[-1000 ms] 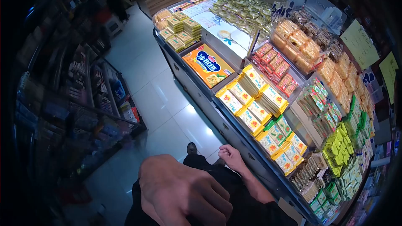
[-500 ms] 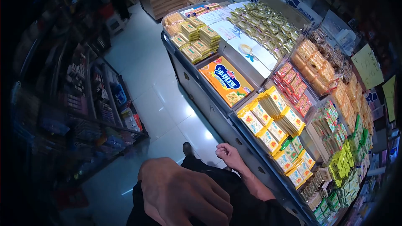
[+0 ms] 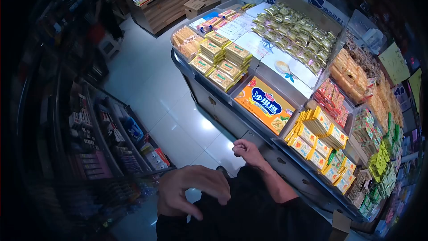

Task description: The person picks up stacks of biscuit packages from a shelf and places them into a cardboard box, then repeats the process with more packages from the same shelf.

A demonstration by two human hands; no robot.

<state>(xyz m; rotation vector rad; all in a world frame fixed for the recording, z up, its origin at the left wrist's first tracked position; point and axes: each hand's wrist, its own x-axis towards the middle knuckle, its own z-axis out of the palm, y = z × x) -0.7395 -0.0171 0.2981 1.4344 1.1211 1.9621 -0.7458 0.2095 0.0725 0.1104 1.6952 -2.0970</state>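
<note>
My left hand [image 3: 194, 189] is close to the camera at the bottom, its fingers bent and the thumb held apart from them. Nothing shows in the gap between. My right hand [image 3: 248, 151] is curled into a loose fist with nothing visible in it, beside the dark side of the display counter [image 3: 214, 107]. Nearest to it on the counter are an orange box [image 3: 265, 105] with Chinese lettering and yellow-and-white snack packets [image 3: 312, 145]. Stacks of gold-wrapped packets [image 3: 220, 60] stand farther along. Neither hand touches the goods.
Dark shelving [image 3: 111, 129] with small packaged goods runs along the left. Between it and the counter lies a tiled floor aisle [image 3: 178, 116]. A wooden stand [image 3: 165, 6] with bagged goods and a cardboard carton [image 3: 200, 5] are at the far end. Green-wrapped sweets [image 3: 294, 35] fill the counter's back.
The view has shifted, so the counter appears farther right and lower. My left hand has turned, its thumb now spread from the fingers. My right hand stays curled.
</note>
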